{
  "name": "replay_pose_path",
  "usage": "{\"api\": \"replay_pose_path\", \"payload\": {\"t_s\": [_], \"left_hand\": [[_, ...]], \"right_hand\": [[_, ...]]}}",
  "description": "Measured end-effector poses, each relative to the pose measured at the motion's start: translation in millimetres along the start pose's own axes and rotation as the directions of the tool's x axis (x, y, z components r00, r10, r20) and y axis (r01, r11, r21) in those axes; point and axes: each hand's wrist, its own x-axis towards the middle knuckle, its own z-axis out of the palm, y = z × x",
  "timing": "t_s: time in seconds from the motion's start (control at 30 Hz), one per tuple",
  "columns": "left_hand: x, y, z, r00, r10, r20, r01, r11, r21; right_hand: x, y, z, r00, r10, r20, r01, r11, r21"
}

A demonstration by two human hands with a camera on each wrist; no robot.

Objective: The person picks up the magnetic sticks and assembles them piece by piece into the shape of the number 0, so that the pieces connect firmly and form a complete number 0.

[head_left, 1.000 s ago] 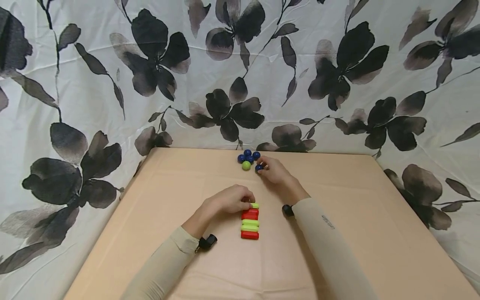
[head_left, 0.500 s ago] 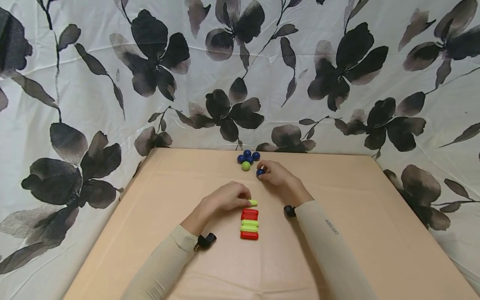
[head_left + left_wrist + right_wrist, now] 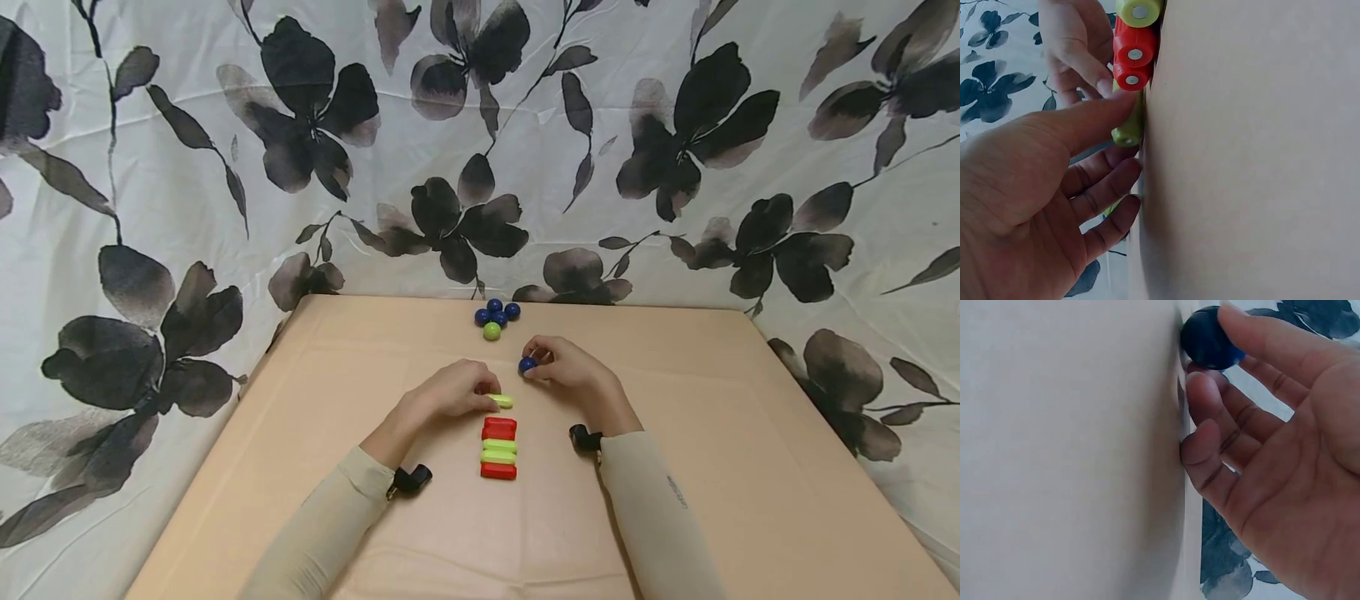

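Observation:
Between thumb and fingers, my left hand pinches a yellow-green magnetic rod, just beyond a row of similar rods. In that row lie red rods, yellow-green rods and a red rod at the near end. Metal tips show on the red rods in the left wrist view. My right hand pinches a dark blue ball by thumb and fingertips, a little right of and beyond the held rod. The ball hangs at the table surface in the right wrist view.
Several blue balls cluster near the far edge of the table, with one green ball in front. A white cloth with dark flowers hangs behind the table. Both wrists carry small black cameras.
My right hand has drawn the blue ball away from the cluster, toward me. My left hand has slid the yellow-green rod away from the red rods, leaving a gap.

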Motion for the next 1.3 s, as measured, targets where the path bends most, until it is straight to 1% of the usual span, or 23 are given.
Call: {"api": "replay_pose_path", "payload": {"t_s": [0.1, 0.2, 0.27, 0.33, 0.43, 0.53, 0.63, 0.73, 0.9, 1.07, 1.3], "left_hand": [[0.7, -2.7, -0.8, 0.999, -0.022, -0.027, 0.022, 1.0, -0.002], [3.2, -6.9, -2.6, 0.995, -0.049, -0.081, 0.046, 0.998, -0.035], [5.3, -9.9, -3.2, 0.99, -0.066, -0.121, 0.057, 0.996, -0.073], [8.1, -13.0, -3.3, 0.983, -0.082, -0.163, 0.066, 0.992, -0.103], [12.6, -17.1, -3.2, 0.969, -0.091, -0.23, 0.063, 0.99, -0.127], [17.1, -19.7, -2.8, 0.953, -0.084, -0.292, 0.049, 0.991, -0.127], [21.1, -21.0, -2.4, 0.941, -0.078, -0.329, 0.04, 0.992, -0.121], [25.2, -21.6, -2.1, 0.938, -0.07, -0.339, 0.033, 0.993, -0.115], [30.6, -20.9, -1.1, 0.945, -0.056, -0.322, 0.026, 0.995, -0.097], [32.9, -18.7, -0.1, 0.95, -0.064, -0.305, 0.036, 0.995, -0.096], [34.8, -17.1, -0.1, 0.948, -0.07, -0.311, 0.045, 0.995, -0.087]], "right_hand": [[-2.8, 0, 0, 1.0, -0.008, 0.007, 0.008, 1.0, 0.001], [-3.2, -1, 1, 1.0, -0.006, 0.007, 0.006, 1.0, -0.011], [-3.7, -2, 2, 1.0, 0.003, 0.009, -0.002, 1.0, -0.025], [-4.5, -3, 2, 1.0, 0.01, 0.009, -0.009, 0.999, -0.031], [-4.8, -4, 3, 1.0, 0.005, 0.003, -0.005, 0.999, -0.042], [-4.0, -2, 4, 1.0, -0.009, 0.0, 0.009, 0.999, -0.047], [-2.7, -2, 5, 1.0, -0.019, 0.002, 0.019, 0.999, -0.043], [-1.8, -2, 6, 1.0, -0.026, 0.0, 0.026, 0.999, -0.035], [-0.2, -2, 7, 0.999, -0.035, -0.004, 0.035, 0.999, -0.035], [0.4, -2, 7, 0.999, -0.04, -0.004, 0.04, 0.998, -0.046], [2.4, -5, 10, 0.999, -0.019, -0.04, 0.017, 0.999, -0.052]]}}
